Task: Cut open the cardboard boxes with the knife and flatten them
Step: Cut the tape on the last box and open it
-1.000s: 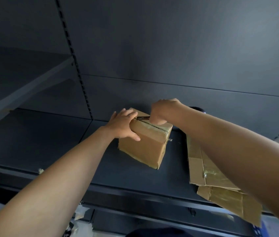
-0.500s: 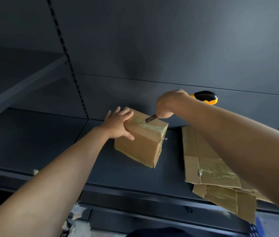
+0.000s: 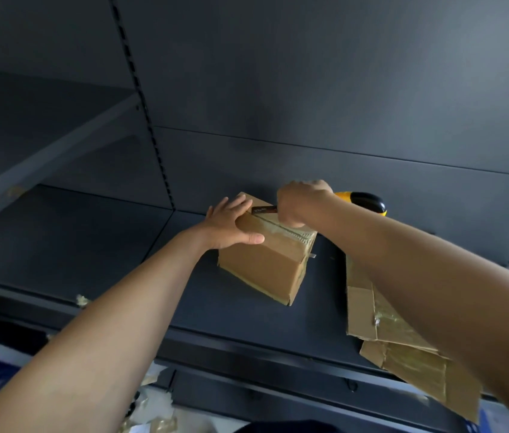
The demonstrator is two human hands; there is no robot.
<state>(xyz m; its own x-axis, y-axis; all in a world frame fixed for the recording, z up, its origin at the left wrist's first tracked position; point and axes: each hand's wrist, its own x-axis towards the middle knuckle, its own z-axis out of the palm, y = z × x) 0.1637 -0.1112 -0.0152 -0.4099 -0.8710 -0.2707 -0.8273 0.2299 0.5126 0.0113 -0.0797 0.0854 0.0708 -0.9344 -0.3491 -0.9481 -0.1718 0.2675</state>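
Observation:
A small taped cardboard box (image 3: 265, 264) stands on the dark shelf (image 3: 90, 245). My left hand (image 3: 231, 223) lies flat on its top left edge, fingers spread, thumb down the front face. My right hand (image 3: 300, 201) grips a utility knife (image 3: 365, 203) with a yellow and black handle. Its blade (image 3: 264, 210) lies along the taped seam on the box top, close to my left fingertips. Most of the handle is hidden in my fist.
Flattened cardboard sheets (image 3: 403, 345) lie on the shelf to the right, partly under my right forearm and overhanging the front edge. A higher shelf (image 3: 43, 151) juts out at the left. Scraps of tape and paper (image 3: 156, 404) lie on the floor below.
The knife blade has travelled left along the top seam from the box's right part toward my left hand. My left hand stays pressed on the box.

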